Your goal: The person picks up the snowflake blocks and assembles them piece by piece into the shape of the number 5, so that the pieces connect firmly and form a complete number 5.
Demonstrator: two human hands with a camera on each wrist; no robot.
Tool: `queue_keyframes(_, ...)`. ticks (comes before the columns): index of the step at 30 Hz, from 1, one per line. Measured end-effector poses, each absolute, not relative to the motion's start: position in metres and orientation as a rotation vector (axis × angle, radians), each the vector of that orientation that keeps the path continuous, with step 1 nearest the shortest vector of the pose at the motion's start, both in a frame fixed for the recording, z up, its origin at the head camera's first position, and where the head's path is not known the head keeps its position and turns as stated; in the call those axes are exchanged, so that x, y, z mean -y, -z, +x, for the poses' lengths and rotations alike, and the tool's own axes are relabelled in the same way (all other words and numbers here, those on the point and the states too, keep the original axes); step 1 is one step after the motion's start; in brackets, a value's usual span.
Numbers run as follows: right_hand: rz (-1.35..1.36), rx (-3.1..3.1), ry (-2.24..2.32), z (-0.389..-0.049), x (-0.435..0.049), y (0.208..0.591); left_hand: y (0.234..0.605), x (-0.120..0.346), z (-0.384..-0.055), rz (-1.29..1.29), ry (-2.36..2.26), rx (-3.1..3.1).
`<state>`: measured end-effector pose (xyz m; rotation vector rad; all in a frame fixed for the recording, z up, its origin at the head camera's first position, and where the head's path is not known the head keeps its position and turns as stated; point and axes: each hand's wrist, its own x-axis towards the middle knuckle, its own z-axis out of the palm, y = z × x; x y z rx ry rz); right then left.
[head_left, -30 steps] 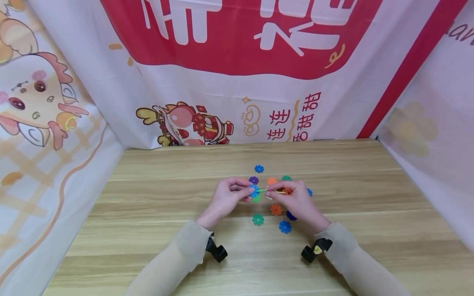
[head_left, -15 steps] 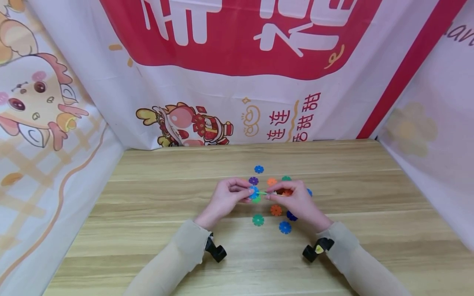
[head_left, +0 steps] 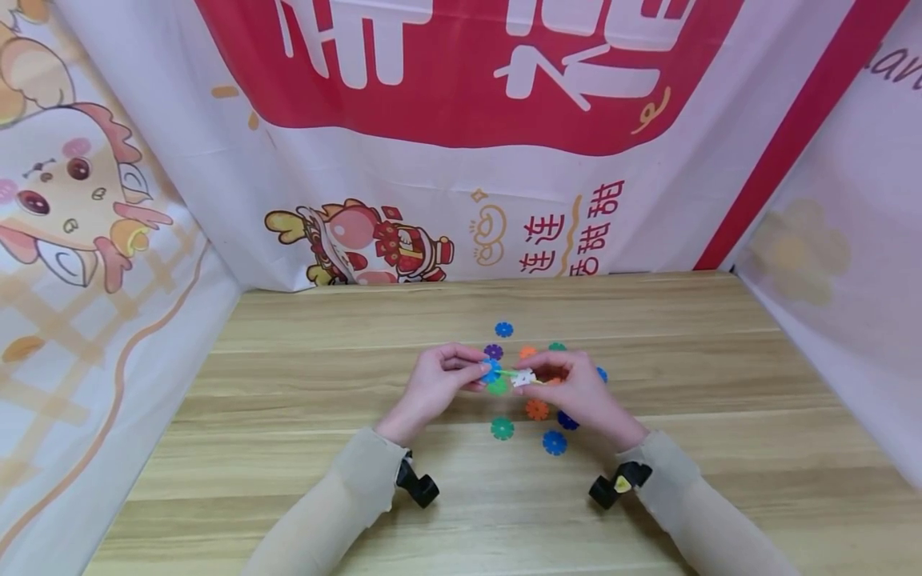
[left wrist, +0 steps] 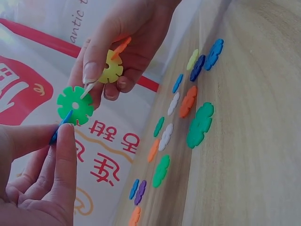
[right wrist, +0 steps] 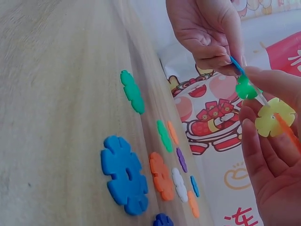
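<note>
My left hand [head_left: 437, 388] pinches a blue notched plastic disc [head_left: 492, 370] between thumb and forefinger. A green notched disc [left wrist: 75, 106] is slotted into it, and a white disc [head_left: 523, 377] meets the green one's far edge. My right hand [head_left: 579, 392] pinches the white disc. Beyond it, a yellow disc [right wrist: 274, 118] and an orange disc [right wrist: 286, 132] join on in a chain, partly hidden by the right hand in the head view. Both hands hold the chain above the wooden table.
Loose discs lie flat around the hands, among them a green disc [head_left: 502, 428], a blue disc [head_left: 555, 442], an orange disc [head_left: 536, 410] and a purple disc [head_left: 493, 351]. A printed cloth [head_left: 461, 176] hangs behind the wooden table [head_left: 302, 384].
Between my right fingers the white disc has turned, so its face now shows in the head view. My left hand and the blue disc have shifted slightly to the left.
</note>
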<state>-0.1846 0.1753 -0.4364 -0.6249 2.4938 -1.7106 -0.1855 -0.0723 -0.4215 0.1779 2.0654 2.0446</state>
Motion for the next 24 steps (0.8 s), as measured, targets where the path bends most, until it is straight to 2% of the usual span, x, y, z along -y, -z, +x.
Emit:
queue_keyframes(15,-0.625,-2.448,1.717,-0.185,-0.177,0.436,0.422,0.076,-0.187,0.157,-2.067,-2.062)
queue_keyframes(24,-0.514,-2.389,1.652,-0.187,-0.192,0.439,0.422,0.081,-0.187,0.127,-2.063,-2.068)
